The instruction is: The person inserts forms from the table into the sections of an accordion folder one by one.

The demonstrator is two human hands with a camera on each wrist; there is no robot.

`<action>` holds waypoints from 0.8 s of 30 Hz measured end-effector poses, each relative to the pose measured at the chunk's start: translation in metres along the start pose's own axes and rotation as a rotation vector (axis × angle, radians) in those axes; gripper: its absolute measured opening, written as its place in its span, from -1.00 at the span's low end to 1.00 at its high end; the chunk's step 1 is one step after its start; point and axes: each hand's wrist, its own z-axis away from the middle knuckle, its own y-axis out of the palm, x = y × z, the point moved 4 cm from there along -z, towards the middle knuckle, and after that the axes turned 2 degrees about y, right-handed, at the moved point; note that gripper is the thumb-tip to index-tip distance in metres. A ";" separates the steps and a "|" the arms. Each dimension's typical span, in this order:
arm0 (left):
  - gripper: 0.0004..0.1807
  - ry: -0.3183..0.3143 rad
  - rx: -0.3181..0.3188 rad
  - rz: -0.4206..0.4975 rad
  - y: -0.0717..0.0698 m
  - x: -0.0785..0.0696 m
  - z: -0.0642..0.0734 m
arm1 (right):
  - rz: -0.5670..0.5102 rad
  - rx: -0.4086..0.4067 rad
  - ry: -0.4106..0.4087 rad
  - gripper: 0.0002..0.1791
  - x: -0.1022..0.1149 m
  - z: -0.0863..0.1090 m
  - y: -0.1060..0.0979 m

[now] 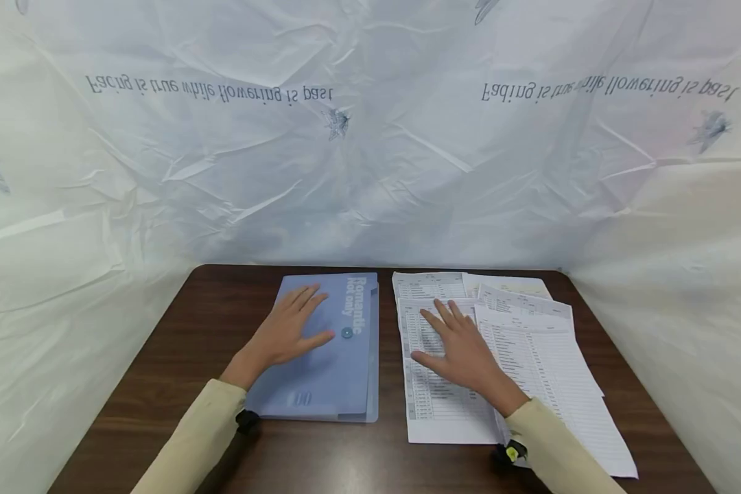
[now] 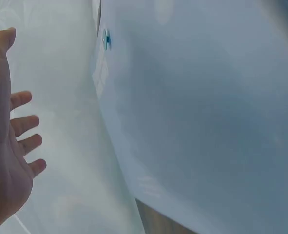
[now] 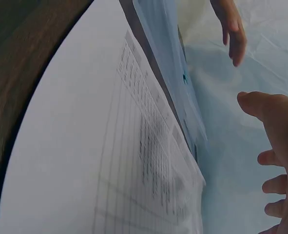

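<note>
A blue translucent plastic document folder [image 1: 321,377] with a round button [image 1: 347,333] and white lettering lies on the table. Over it hovers my left hand [image 1: 284,329], fingers spread; the left wrist view shows a gap between that hand [image 2: 9,131] and the folder [image 2: 197,112]. To the right, several printed table sheets [image 1: 549,357] overlap in a loose spread. My right hand [image 1: 463,346] is spread above the left-hand sheets, and in the right wrist view its fingers stand apart from the paper [image 3: 61,136]. Neither hand holds anything.
The dark wooden table [image 1: 160,357] has a strip of bare wood between folder and papers. A white plastic sheet [image 1: 370,171] with printed lettering hangs behind and along both sides. Black bands sit on both wrists, over light sleeves [image 1: 191,432].
</note>
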 end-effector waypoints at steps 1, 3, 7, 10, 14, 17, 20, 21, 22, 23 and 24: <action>-0.10 0.011 0.007 0.010 0.001 -0.002 -0.003 | -0.015 0.005 -0.015 -0.04 0.003 -0.001 0.003; -0.12 0.030 0.031 0.021 0.002 -0.006 -0.009 | -0.042 0.015 -0.041 -0.05 0.010 -0.004 0.009; -0.15 0.053 0.069 0.046 0.007 -0.016 -0.020 | -0.098 0.042 -0.081 -0.05 0.023 -0.008 0.022; -0.16 0.063 0.100 0.045 0.012 -0.023 -0.028 | -0.120 0.062 -0.109 -0.07 0.030 -0.011 0.033; -0.13 0.068 0.152 0.038 0.021 -0.031 -0.036 | -0.132 0.107 -0.149 -0.10 0.039 -0.013 0.046; -0.12 0.074 0.183 0.047 0.029 -0.035 -0.039 | -0.149 0.145 -0.167 -0.11 0.043 -0.013 0.054; -0.13 0.087 0.210 0.044 0.037 -0.039 -0.041 | -0.153 0.178 -0.169 -0.10 0.046 -0.013 0.059; -0.13 0.091 0.218 0.038 0.039 -0.040 -0.041 | -0.154 0.187 -0.168 -0.10 0.046 -0.012 0.061; -0.14 0.098 0.225 0.033 0.041 -0.041 -0.042 | -0.146 0.201 -0.165 -0.09 0.046 -0.012 0.063; -0.16 0.101 0.230 0.030 0.044 -0.042 -0.043 | -0.141 0.215 -0.161 -0.09 0.047 -0.012 0.064; -0.17 0.105 0.238 0.024 0.045 -0.044 -0.043 | -0.135 0.227 -0.161 -0.09 0.047 -0.011 0.066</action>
